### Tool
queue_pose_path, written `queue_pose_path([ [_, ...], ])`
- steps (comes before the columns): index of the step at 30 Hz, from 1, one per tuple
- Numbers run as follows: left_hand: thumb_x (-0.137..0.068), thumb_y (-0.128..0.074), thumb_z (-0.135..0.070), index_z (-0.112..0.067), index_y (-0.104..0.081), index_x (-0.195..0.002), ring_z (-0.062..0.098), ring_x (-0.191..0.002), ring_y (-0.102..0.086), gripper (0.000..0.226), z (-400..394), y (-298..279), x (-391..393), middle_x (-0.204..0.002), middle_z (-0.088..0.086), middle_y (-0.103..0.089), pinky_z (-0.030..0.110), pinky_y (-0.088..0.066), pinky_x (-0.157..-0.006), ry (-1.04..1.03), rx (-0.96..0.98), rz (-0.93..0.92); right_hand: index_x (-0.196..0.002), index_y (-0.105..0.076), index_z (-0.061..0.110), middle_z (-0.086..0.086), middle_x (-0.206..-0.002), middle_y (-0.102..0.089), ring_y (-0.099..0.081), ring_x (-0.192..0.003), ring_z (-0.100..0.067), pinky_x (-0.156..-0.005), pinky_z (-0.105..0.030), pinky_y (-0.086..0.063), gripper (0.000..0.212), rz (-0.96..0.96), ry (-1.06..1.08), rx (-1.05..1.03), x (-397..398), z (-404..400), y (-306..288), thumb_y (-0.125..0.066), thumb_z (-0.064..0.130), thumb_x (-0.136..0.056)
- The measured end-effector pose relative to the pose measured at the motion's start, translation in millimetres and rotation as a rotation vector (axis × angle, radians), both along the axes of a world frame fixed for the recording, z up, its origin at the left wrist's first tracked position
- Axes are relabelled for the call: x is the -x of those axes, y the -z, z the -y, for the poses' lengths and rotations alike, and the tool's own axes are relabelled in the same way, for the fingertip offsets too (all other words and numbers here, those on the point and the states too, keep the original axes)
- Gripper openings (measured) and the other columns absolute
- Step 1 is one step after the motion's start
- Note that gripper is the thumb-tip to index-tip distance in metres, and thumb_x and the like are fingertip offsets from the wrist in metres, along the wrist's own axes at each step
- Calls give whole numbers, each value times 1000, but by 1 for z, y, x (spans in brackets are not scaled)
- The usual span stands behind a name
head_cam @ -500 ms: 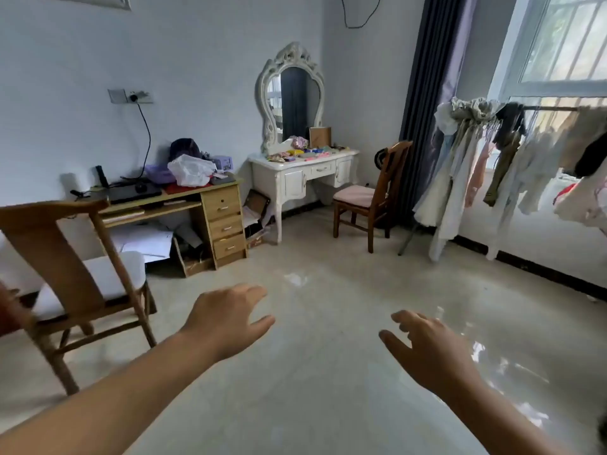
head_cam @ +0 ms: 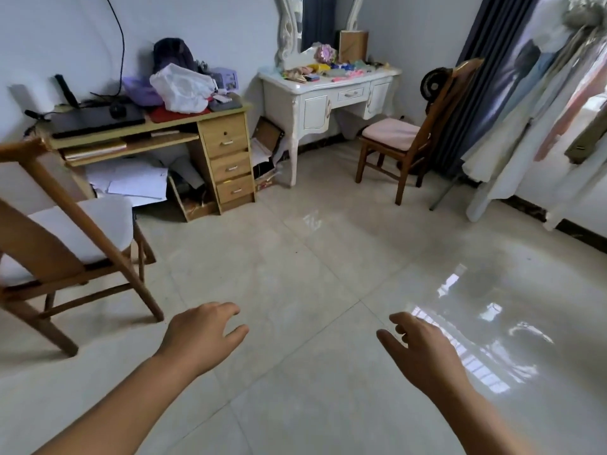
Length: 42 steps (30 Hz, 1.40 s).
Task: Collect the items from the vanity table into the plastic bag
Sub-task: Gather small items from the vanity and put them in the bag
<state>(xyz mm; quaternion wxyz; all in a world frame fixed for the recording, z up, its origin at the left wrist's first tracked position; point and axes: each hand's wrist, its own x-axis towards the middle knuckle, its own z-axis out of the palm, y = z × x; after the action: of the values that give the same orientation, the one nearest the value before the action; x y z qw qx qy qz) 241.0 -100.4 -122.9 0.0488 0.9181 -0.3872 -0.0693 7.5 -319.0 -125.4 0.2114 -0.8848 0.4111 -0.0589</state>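
A white vanity table (head_cam: 315, 103) with a mirror stands against the far wall. Several small colourful items (head_cam: 331, 71) lie scattered on its top. A crumpled white plastic bag (head_cam: 182, 88) sits on the wooden desk (head_cam: 226, 139) to the vanity's left. My left hand (head_cam: 200, 336) and my right hand (head_cam: 423, 349) hover low over the tiled floor, far from the vanity. Both have relaxed, loosely spread fingers and hold nothing.
A wooden chair with a white seat (head_cam: 75, 231) stands close at the left. Another chair with a pink cushion (head_cam: 394, 136) stands right of the vanity. Clothes hang on a rack (head_cam: 538, 110) at the right. Papers and boxes lie under the desk.
The view has moved closer to the vanity and tilted down, cutting off the mirror's top. Both hands sit lower in the frame, still held out with nothing in them.
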Motion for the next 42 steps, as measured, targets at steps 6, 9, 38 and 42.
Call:
queue_pose_path([
  [6, -85, -43, -60, -36, -50, -124, 8, -104, -58, 46, 103, 27, -54, -119, -14, -59, 24, -38, -69, 31, -50, -147, -119, -55, 22, 4, -111, -61, -57, -102, -13, -79, -28, -45, 40, -16, 51, -79, -61, 84, 26, -55, 46, -86],
  [9, -86, -43, -59, -36, -49, -124, 9, -107, -57, 46, 165, 48, -81, -123, -14, -57, 25, -40, -75, 42, -95, -202, -120, -54, 23, 5, -114, -60, -56, -104, -12, -76, -26, -42, 41, -53, 97, -121, -90, 143, 49, -54, 46, -86],
  [38, -87, -45, -55, -33, -50, -125, 10, -108, -56, 44, 544, 49, -611, -124, -13, -57, 25, -44, -79, -267, 0, -279, -123, -50, 27, 7, -118, -59, -56, -106, -13, -77, -26, -43, 44, -120, -197, -120, -684, 575, 29, -51, 51, -86],
  [42, -87, -46, -54, -32, -52, -123, 11, -106, -57, 43, 625, 49, -678, -121, -11, -59, 26, -44, -76, -189, 7, -276, -123, -52, 25, 5, -118, -60, -56, -106, -14, -84, -31, -48, 44, -97, -107, -149, -734, 638, 32, -53, 49, -86],
])
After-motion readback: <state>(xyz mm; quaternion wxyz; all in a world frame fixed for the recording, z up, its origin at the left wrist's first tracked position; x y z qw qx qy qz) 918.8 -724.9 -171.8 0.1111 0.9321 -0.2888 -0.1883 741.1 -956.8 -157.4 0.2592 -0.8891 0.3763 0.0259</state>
